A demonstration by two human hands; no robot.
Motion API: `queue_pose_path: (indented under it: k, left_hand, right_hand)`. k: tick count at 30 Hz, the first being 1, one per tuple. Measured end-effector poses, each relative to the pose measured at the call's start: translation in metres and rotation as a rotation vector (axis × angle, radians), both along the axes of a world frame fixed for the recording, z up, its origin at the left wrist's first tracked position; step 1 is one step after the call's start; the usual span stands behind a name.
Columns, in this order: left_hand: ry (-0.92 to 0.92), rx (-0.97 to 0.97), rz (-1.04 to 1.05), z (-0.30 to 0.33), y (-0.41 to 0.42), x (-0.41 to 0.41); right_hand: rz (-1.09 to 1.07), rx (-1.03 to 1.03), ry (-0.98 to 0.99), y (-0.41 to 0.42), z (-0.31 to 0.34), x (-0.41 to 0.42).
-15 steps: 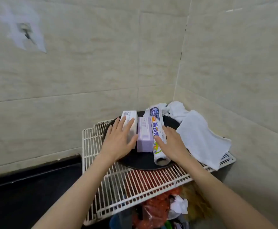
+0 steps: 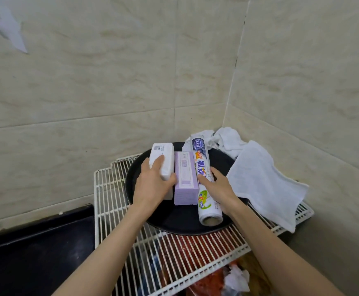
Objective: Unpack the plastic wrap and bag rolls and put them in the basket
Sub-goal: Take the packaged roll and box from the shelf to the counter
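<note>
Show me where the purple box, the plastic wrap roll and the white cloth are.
purple box (image 2: 185, 178): head view, on its top face.
plastic wrap roll (image 2: 202, 161): head view, on the printed label, above the right hand.
white cloth (image 2: 259, 180): head view, on the flat middle of the cloth.

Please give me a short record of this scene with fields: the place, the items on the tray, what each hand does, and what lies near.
place: white wire rack in a tiled corner
tray: round black tray on the rack
items on tray: white box, purple box, printed wrap roll, side by side
left hand: grip around the white box
right hand: resting on the wrap roll
nearby: white cloth right of the tray
basket: not visible
</note>
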State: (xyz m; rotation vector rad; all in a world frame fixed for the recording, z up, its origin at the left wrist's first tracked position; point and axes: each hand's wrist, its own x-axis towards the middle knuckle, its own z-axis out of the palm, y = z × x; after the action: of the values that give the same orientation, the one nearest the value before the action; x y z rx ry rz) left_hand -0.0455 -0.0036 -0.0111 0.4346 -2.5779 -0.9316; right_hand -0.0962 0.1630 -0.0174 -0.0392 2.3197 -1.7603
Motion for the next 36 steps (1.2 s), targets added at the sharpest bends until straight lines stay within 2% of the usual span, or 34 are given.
queue_pose_path:
  k: [4,7,11,15,18,23,27,36]
  left_hand:
    - [0.129,0.137,0.048,0.009,-0.008,0.008]
    - [0.23,0.342,0.12,0.021,-0.011,0.024]
    - [0.39,0.594,0.135,0.043,0.001,0.06]
    - [0.539,0.794,0.037,0.061,0.033,0.118]
    - [0.5,0.768,-0.036,0.058,0.057,0.172]
    - [0.381,0.681,-0.066,0.063,0.059,0.262]
    - [0.398,0.658,0.01,0.065,0.049,0.337]
    - [0.596,0.583,0.354,0.024,-0.028,0.558]
  right_hand:
    - [-0.056,-0.166,-0.031,-0.004,0.008,0.006]
    - [-0.038,-0.236,0.014,0.002,0.025,0.014]
    - [0.053,-0.293,0.137,0.015,0.048,0.042]
    - [0.217,-0.421,0.167,0.027,0.062,0.09]
    - [0.316,-0.539,0.15,0.034,0.061,0.127]
    - [0.478,-0.581,0.147,0.028,0.053,0.186]
    - [0.621,-0.583,0.163,-0.006,0.044,0.241]
    - [1.03,-0.517,0.075,-0.147,0.016,0.438]
